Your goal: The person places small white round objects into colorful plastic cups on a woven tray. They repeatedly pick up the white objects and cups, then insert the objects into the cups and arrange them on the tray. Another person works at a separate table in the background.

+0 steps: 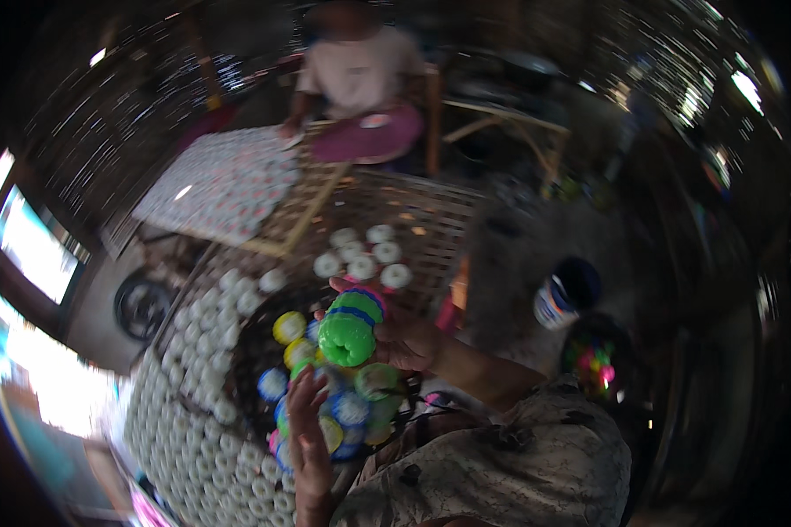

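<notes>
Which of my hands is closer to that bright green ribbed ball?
Right. The right hand holds the green ribbed ball in its fingers, touching it. The left hand sits lower, apart from it, over the pile of coloured balls.

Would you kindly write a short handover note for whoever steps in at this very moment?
Right hand: holds a green ribbed piece, raised.
Left hand: fingers rest on the pile of coloured pieces in the lap.
White round pieces lie in rows on the wire rack; a few more lie further back.
Done: many white pieces laid out.
Left: the coloured pile.
</notes>
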The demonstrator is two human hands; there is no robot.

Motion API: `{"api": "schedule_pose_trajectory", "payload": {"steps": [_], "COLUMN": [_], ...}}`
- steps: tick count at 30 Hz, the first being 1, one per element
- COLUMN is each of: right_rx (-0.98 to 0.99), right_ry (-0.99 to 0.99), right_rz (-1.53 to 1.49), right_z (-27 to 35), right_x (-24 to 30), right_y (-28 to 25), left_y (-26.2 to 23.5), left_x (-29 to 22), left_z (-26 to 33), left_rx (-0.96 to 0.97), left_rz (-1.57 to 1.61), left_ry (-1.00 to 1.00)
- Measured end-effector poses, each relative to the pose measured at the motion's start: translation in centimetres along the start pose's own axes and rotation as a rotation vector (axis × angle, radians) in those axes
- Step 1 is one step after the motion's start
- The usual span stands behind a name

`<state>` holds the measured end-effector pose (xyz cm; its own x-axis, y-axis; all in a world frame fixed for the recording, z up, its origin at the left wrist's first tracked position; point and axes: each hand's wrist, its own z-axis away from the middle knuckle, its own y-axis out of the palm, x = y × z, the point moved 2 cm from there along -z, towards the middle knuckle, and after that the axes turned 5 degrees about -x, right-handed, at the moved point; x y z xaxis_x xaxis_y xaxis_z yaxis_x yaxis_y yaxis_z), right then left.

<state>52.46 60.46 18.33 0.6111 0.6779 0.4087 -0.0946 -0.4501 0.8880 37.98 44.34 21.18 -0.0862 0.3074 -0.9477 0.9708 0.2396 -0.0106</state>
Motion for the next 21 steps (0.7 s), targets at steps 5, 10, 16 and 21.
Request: {"api": "schedule_pose_trajectory", "payload": {"steps": [5,10,16,21], "right_rx": [-0.173,-0.633,-0.903,-1.914], "right_ry": [-0.526,-1.135,-1.651,-1.657], "right_rz": [-0.032,-0.130,-0.211,0.213], "right_z": [10.3,25.6,45.8,53.5], "right_x": [9.0,13.4,10.6,11.0], "right_y": [-9.6,-22.5,-35.9,-39.5], "left_y": [3.4,5.4,8.0,8.2], "left_x": [1.9,3.4,4.2,4.6], "left_z": [-4.4,-8.3,-11.5,-12.7], "left_rx": [0.094,0.141,0.126,0.021], "left_rz": [-0.010,-0.076,-0.086,-0.190], "left_ry": [-0.015,-0.085,-0.119,-0.154]}}
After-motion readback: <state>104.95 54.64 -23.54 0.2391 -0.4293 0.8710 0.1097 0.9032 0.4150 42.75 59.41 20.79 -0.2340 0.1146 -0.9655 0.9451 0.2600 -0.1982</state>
